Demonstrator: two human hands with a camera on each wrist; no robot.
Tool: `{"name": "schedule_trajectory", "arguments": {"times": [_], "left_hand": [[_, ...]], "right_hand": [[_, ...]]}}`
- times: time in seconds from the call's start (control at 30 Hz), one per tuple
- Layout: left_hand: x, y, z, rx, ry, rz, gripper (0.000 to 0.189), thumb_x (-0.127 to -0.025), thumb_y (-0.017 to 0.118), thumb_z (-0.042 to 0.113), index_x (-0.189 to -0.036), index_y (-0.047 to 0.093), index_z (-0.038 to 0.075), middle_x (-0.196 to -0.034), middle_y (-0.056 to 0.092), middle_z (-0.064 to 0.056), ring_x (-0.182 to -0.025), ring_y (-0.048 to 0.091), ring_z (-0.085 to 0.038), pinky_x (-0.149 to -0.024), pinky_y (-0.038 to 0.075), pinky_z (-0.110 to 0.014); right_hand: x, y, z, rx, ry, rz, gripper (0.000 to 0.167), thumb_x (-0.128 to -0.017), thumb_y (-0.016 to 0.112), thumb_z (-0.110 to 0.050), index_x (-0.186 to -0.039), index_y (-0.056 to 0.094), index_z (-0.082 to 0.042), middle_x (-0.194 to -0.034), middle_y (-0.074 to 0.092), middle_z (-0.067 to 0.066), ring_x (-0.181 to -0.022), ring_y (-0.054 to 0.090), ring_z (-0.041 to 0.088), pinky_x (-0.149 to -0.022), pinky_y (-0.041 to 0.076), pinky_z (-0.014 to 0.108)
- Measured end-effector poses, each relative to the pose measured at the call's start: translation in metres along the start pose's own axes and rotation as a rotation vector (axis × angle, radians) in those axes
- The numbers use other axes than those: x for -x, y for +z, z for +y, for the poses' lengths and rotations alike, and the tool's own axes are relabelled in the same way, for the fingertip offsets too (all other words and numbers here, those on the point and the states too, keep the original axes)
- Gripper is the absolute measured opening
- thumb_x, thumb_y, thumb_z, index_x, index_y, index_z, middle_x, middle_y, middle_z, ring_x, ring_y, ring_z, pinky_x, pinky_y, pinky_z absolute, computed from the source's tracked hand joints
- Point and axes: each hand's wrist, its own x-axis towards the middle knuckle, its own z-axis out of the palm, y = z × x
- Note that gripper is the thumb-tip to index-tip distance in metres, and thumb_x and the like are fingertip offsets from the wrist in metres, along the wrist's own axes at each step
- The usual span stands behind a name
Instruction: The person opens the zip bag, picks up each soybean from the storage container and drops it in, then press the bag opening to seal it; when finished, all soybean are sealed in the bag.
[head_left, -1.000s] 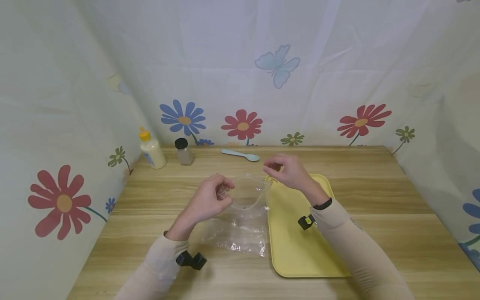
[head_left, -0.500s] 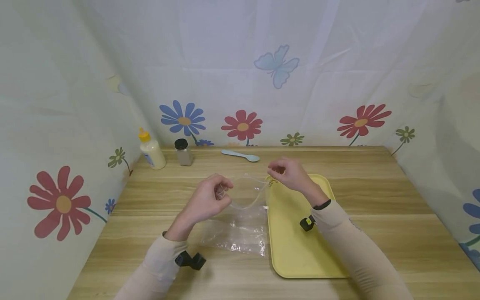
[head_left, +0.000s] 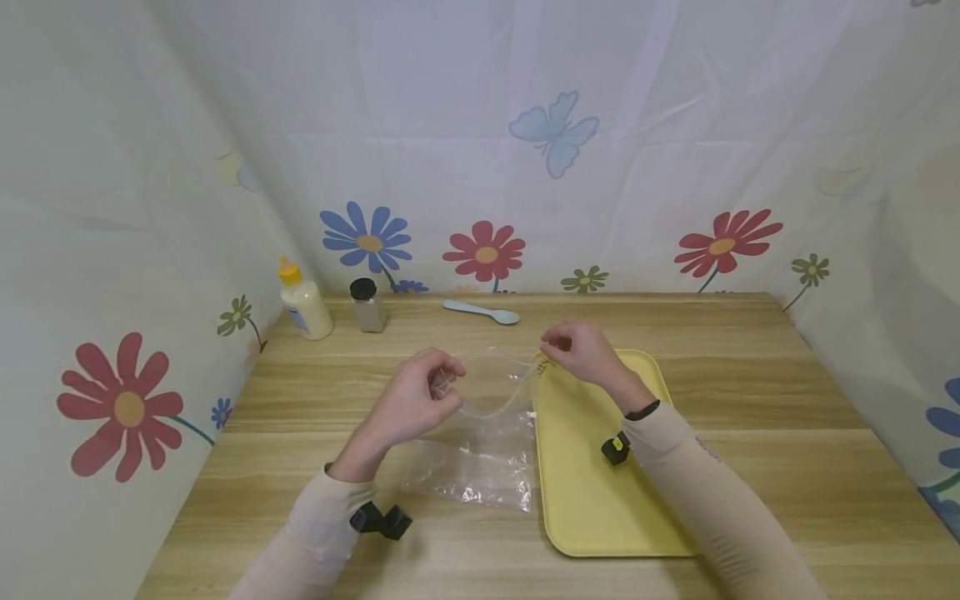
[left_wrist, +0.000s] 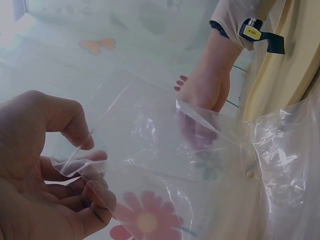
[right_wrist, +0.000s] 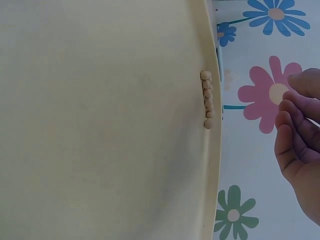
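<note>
A clear plastic bag [head_left: 480, 462] hangs from my left hand [head_left: 408, 400], its mouth spread into a wide loop. In the left wrist view, the fingers and thumb hold the bag's rim [left_wrist: 80, 165]. One small round tan piece [left_wrist: 250, 174] shows through the plastic. My right hand [head_left: 588, 354] is just over the far left corner of the yellow tray [head_left: 600, 500]. Its fingers are bent with the tips together, and nothing shows between them. Several small round chickpea-like pieces [right_wrist: 207, 100] lie in a row along the tray's inner edge, near the right hand.
A light blue spoon [head_left: 483, 312] lies at the back of the wooden table [head_left: 787, 375]. To its left stand a jar with a black lid [head_left: 367, 307] and a cream bottle with a yellow cap [head_left: 306, 304]. A flowered curtain [head_left: 480, 150] encloses the back and sides.
My right hand has shifted slightly right and toward me, away from the bag's mouth and over the tray's corner. The left hand and the bag have hardly moved.
</note>
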Motion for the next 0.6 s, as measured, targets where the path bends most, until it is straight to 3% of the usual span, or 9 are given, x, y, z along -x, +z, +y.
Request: {"name": "schedule_trajectory", "arguments": {"times": [0.3, 0.6], "left_hand": [[-0.0005, 0.0002, -0.0005, -0.005, -0.009, -0.007, 0.032, -0.072, 0.062, 0.003, -0.104, 0.064, 0.003, -0.094, 0.06, -0.004, -0.076, 0.055, -0.016, -0.065, 0.051, -0.027], [-0.0006, 0.0006, -0.0014, -0.005, -0.002, -0.004, 0.031, -0.072, 0.063, 0.004, -0.103, 0.064, 0.005, -0.095, 0.06, -0.003, -0.076, 0.055, -0.016, -0.065, 0.051, -0.027]], "right_hand": [[0.0001, -0.0001, 0.0002, 0.022, 0.063, -0.055, 0.019, -0.088, 0.068, -0.017, -0.099, 0.073, -0.002, -0.091, 0.07, 0.01, -0.079, 0.062, 0.019, -0.072, 0.054, 0.034], [-0.0011, 0.0034, 0.0076, 0.016, 0.112, -0.086, 0.02, -0.088, 0.067, -0.017, -0.099, 0.073, -0.002, -0.093, 0.071, 0.01, -0.082, 0.064, 0.02, -0.075, 0.054, 0.035]]}}
